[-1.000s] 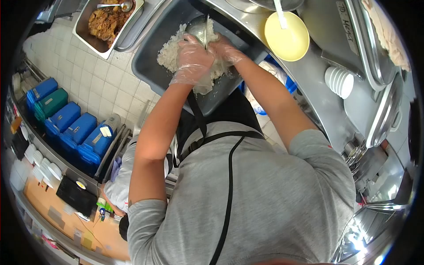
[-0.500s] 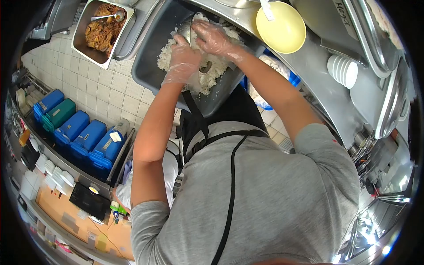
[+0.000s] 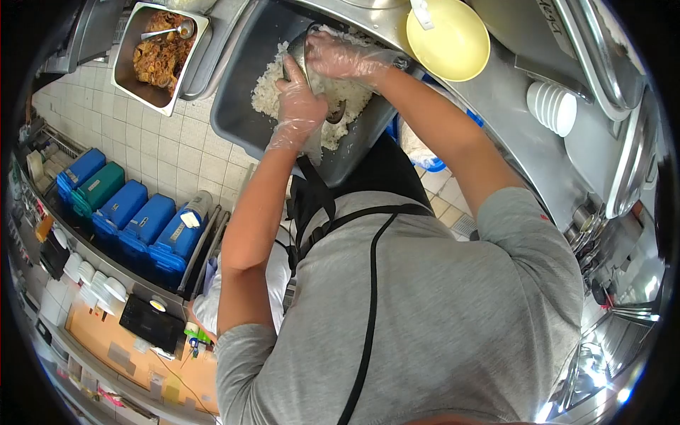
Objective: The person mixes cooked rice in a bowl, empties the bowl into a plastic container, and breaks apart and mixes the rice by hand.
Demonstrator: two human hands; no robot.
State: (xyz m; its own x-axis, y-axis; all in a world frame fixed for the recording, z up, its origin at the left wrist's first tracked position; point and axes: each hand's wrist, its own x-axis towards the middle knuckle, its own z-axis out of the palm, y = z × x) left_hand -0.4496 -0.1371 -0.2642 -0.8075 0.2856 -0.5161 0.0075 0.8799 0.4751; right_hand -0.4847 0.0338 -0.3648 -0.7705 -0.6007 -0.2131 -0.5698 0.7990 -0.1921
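Observation:
A deep grey tub point(image 3: 234, 120) holds a bed of cooked white rice point(image 3: 265, 92). Both my hands wear clear plastic gloves and are down inside the tub. My left hand point(image 3: 301, 110) is closed round what looks like a large metal serving spoon point(image 3: 296, 54), with the index finger stretched along it. The spoon's hooked handle end shows beside that hand, over the rice. My right hand point(image 3: 343, 58) has its fingers curled at the spoon's head, among the rice. Whatever lies under those fingertips is hidden.
A steel pan point(image 3: 120, 67) of brown cooked food with a spoon stands left of the tub. On the steel counter to the right are a yellow bowl point(image 3: 450, 42) and stacked white bowls point(image 3: 552, 108). Blue bins point(image 3: 145, 216) line the lower left, near another person's white clothing.
My right hand's fingers have curled in more at the spoon's head. My left hand has shifted a little right, its index finger straighter, and the hooked handle end has moved slightly right.

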